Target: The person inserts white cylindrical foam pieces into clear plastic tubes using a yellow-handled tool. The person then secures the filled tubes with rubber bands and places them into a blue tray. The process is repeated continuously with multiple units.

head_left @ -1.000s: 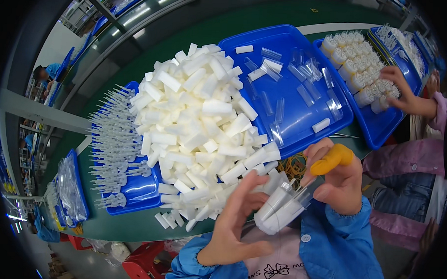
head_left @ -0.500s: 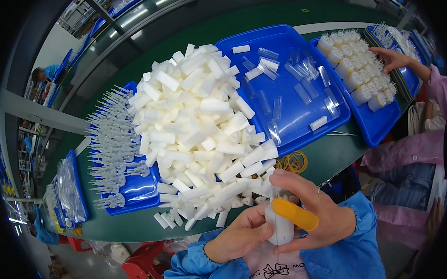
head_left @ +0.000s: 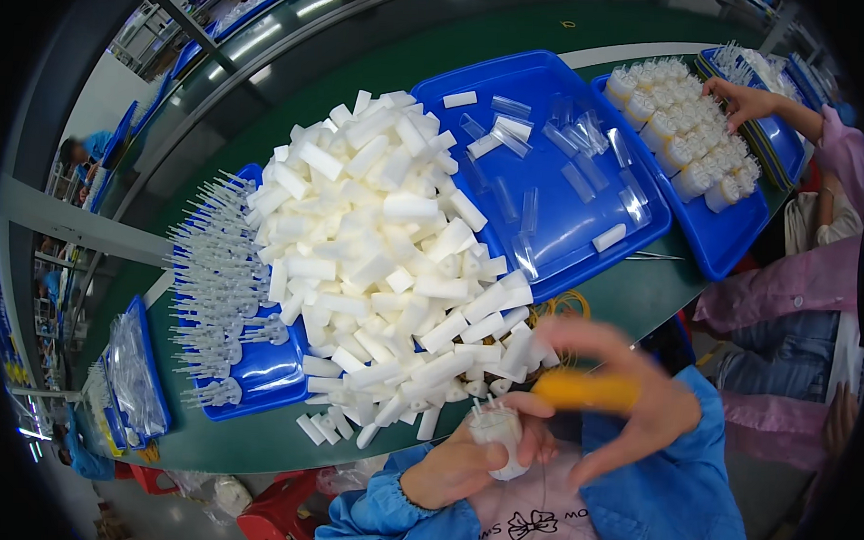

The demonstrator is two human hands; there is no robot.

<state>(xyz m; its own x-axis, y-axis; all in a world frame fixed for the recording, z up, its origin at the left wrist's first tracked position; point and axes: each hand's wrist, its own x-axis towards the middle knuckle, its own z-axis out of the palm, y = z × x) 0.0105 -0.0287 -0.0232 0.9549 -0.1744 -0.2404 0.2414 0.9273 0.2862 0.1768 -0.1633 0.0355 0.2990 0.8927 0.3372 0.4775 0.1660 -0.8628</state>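
Note:
My left hand (head_left: 458, 466) is closed around a small clear plastic cup (head_left: 498, 436) with white material inside and thin tubes sticking up from its top. The cup stands slightly tilted in front of my chest. My right hand (head_left: 627, 401), smeared by motion, is just right of the cup and apart from it. Its fingers are spread with nothing between them, and one wears a yellow finger cot (head_left: 588, 392). Beyond both hands, a big heap of white foam pieces (head_left: 367, 230) lies on the green table (head_left: 283, 446).
Left of the heap, a blue tray (head_left: 278, 367) holds many stemmed translucent parts (head_left: 218, 272). Behind it, another blue tray (head_left: 553, 74) carries clear tubes and foam pieces. Yellow bands (head_left: 569, 308) lie beside it. At right, a co-worker's hand (head_left: 742, 102) reaches over a tray of filled cups (head_left: 679, 136).
My right hand has come off the cup and moved right, its fingers spreading. My left hand keeps the cup, which has shifted left and tilted, its top now showing.

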